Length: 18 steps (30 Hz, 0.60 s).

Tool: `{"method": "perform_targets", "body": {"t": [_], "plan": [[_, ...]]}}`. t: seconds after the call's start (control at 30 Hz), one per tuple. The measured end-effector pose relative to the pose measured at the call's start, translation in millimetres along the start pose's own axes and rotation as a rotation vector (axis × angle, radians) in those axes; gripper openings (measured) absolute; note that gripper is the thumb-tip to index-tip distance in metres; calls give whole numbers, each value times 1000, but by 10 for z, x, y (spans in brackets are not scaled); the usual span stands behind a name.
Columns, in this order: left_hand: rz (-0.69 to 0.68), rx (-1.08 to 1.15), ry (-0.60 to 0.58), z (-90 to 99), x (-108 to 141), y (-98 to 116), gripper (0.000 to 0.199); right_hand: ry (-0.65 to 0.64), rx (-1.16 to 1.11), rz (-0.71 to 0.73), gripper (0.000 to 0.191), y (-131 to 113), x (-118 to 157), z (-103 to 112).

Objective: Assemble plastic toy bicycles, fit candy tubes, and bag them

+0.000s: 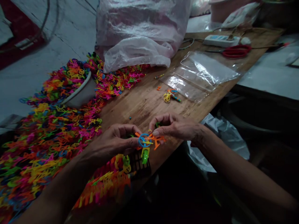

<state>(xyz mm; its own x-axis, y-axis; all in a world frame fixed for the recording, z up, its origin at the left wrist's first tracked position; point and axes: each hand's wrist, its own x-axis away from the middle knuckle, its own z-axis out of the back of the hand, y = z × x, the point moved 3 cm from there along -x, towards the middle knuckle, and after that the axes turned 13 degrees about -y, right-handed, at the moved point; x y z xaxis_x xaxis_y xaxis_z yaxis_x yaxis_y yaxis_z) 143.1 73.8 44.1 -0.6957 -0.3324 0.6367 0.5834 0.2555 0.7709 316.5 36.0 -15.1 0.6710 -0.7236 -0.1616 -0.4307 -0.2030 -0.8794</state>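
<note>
My left hand (123, 138) and my right hand (171, 126) meet above the near edge of the wooden table. Between them is a small plastic toy (145, 140) with a blue wheel, pinched by my left thumb and fingers. An orange plastic piece (157, 140) is pinched in my right fingers and touches or overlaps the blue wheel. Just below hangs or lies a green and yellow wheel piece (145, 155); whether it is joined to the toy I cannot tell. Fingertips hide part of the pieces.
Heaped plastic parts (58, 133) cover the left side around a white tub (80, 90). A large plastic bag (142, 34) stands behind. Loose parts (167, 96), clear bags (201, 74), red-handled scissors (236, 51) and a power strip (220, 40) lie on the table (123, 109).
</note>
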Motion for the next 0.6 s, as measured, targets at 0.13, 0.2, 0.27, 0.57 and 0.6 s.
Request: {"method": "perform_targets", "body": {"t": [0.13, 0.2, 0.27, 0.57, 0.6], "plan": [[97, 5, -111, -22, -40, -33, 21, -10, 39, -10, 8, 6, 38, -19], [101, -4, -145, -39, -49, -4, 21, -32, 56, -22, 8, -15, 46, -14], [86, -25, -166, -50, -45, 40, 20, -50, 63, -28, 8, -49, 48, 1], [134, -178, -432, -191, -40, 50, 25, -299, 65, -132, 11, -19, 76, -151], [136, -173, -460, -199, -51, 43, 26, -315, 50, -136, 13, -5, 79, -159]]}}
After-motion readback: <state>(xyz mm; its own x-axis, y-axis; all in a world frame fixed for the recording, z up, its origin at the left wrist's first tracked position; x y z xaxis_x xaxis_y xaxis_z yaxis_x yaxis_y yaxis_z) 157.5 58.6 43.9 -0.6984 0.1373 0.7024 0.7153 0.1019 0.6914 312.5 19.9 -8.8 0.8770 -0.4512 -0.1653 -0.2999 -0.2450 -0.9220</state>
